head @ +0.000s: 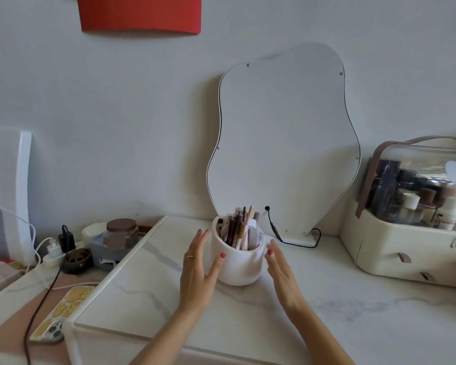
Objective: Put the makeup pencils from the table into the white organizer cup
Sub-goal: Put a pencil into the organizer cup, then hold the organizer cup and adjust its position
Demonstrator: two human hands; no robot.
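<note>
The white organizer cup [241, 264] stands upright on the marble table [327, 299], just in front of the mirror. Several makeup pencils [236, 227] in brown and beige stick out of its top, along with a white tool. My left hand [199, 270] is flat beside the cup's left wall, fingers spread, thumb tip against the cup. My right hand [281, 272] is on the cup's right side, fingers straight, a small gap from the wall. Neither hand holds anything. I see no loose pencils lying on the table.
A wavy mirror [282, 143] leans on the wall behind the cup, its black cable [287, 239] trailing on the table. A cream cosmetics case [416, 233] stands at the right. At the left, lower down: a jar [121, 231], chargers and a phone [61, 314].
</note>
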